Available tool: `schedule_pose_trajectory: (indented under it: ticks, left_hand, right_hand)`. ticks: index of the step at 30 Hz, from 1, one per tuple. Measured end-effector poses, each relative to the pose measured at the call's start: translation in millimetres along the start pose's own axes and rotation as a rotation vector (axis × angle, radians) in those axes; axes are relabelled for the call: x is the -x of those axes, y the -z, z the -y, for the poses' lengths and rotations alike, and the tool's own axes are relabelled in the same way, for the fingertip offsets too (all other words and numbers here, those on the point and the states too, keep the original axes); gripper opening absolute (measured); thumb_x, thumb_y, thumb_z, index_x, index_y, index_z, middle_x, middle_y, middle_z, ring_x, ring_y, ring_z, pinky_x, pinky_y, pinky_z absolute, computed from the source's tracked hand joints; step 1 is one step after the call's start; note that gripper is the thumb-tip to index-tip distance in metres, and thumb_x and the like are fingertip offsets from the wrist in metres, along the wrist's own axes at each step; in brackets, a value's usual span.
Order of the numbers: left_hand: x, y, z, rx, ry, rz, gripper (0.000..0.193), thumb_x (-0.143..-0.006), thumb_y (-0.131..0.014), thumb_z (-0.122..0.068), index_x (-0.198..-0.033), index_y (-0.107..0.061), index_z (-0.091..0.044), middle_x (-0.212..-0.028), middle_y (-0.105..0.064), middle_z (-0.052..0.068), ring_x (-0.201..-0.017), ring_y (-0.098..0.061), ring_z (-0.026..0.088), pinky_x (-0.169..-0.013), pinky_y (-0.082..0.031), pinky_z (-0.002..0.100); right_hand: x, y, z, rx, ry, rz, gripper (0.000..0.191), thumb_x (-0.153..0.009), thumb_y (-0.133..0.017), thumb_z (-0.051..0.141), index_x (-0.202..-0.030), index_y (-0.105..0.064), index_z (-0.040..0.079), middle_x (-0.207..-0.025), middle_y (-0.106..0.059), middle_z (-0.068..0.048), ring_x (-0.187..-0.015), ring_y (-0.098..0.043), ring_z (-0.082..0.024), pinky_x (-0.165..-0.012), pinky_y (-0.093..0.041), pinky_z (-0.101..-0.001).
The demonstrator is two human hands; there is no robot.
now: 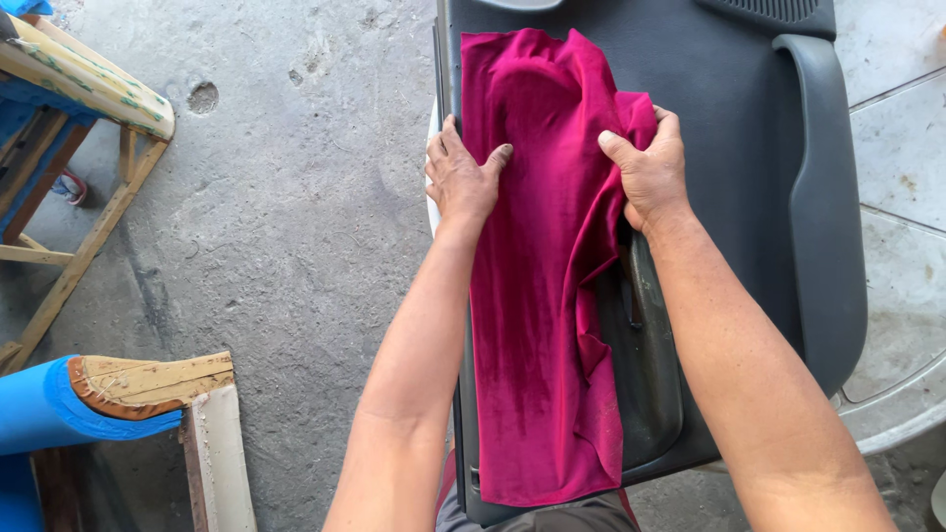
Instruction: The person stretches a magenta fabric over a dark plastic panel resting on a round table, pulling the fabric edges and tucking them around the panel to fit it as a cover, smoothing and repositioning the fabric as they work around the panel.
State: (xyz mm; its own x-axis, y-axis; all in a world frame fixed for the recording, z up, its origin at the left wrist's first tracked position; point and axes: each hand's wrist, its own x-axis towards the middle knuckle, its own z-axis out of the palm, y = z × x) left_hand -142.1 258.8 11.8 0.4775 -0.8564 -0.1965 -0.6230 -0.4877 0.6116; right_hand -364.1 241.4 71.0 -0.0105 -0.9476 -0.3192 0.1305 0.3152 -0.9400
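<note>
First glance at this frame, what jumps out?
The magenta velvet cloth draped down the middle of a dark grey car door panel, centre frame. The left hand presses flat on the cloth's left edge while the right hand bunches its right edge in a closed grip. Off to the left, on the concrete floor, stand bare wooden furniture frames and a bright blue upholstered piece.

Upper left of frame: wooden frame (84,232) w/ padded yellowish top (89,74), standing on grey concrete floor (296,246). Lower left: blue-covered piece (44,404) over bare wood (148,379), beside a white board (222,458). Right edge: pale floor tiles (902,148). Small red item (71,185) under frame, unclear.
</note>
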Motion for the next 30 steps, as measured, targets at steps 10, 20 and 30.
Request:
schedule_pose_trajectory:
  ticks: [10, 20, 30]
  left_hand:
    - [-28.8, -18.4, 39.3, 0.174, -0.022, 0.006, 0.098, -0.082, -0.082, -0.052, -0.157, -0.031, -0.016, -0.154, -0.042, 0.018, -0.144, -0.038, 0.040, -0.115, -0.034, 0.057]
    - [-36.6, -0.3, 18.2, 0.136, 0.006, 0.066, 0.113, -0.075, -0.086, -0.046, -0.160, -0.021, -0.011, -0.160, -0.031, 0.022, -0.147, -0.033, 0.042, -0.118, -0.031, 0.050]
    - [-6.1, -4.1, 63.8, 0.158, -0.046, 0.162, 0.121, -0.071, -0.089, -0.045, -0.162, -0.017, -0.009, -0.161, -0.029, 0.026, -0.149, -0.030, 0.042, -0.122, -0.028, 0.049]
  right_hand:
    - [-11.1, 4.1, -23.1, -0.102, 0.048, -0.017, 0.060, -0.089, -0.070, -0.004, -0.139, -0.039, 0.001, -0.131, -0.061, -0.015, -0.116, -0.066, -0.023, -0.107, -0.058, -0.0395]
    - [-21.2, -3.1, -17.4, -0.066, 0.057, -0.065, 0.059, -0.087, -0.072, -0.002, -0.138, -0.042, -0.001, -0.128, -0.063, -0.014, -0.113, -0.065, -0.021, -0.102, -0.056, -0.0380]
    - [-9.1, -0.3, -10.7, -0.085, -0.009, 0.012, 0.066, -0.091, -0.069, -0.002, -0.145, -0.032, 0.001, -0.137, -0.057, -0.015, -0.124, -0.062, -0.022, -0.110, -0.054, -0.0399]
